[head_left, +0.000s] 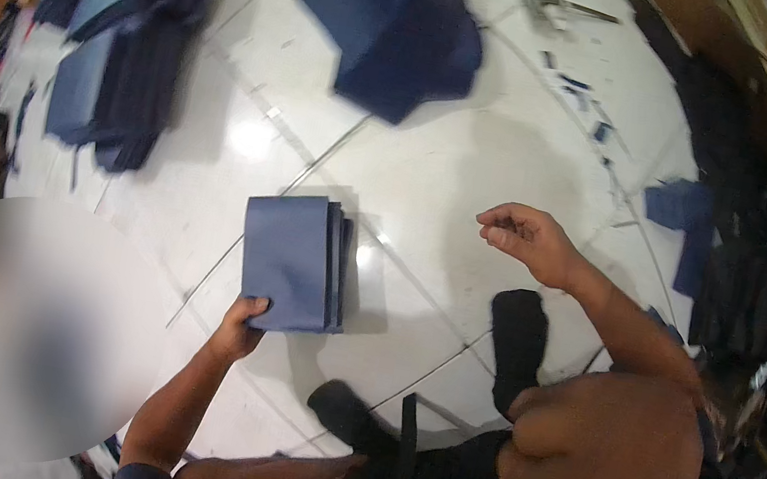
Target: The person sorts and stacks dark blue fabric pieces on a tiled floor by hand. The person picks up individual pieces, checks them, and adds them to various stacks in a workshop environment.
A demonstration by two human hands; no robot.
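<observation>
My left hand (243,328) grips the lower left corner of a stack of folded navy fabric pieces (284,258), with the thumb on top and the other fingers underneath. The layers of the stack show along its right side. My right hand (530,242) hangs over the white tiled floor, to the right of the stack, its fingers loosely bent and nothing in them. Farther off, in front of me, several navy fabric pieces (407,40) lie loosely overlapped on the floor.
Tall piles of folded navy fabric (115,83) stand at the left. A hammer-like tool (569,7) lies at the far right, near small dark scraps (589,101). More navy cloth (682,213) lies at the right beside black material (745,290). My feet in black socks (515,348) are close by.
</observation>
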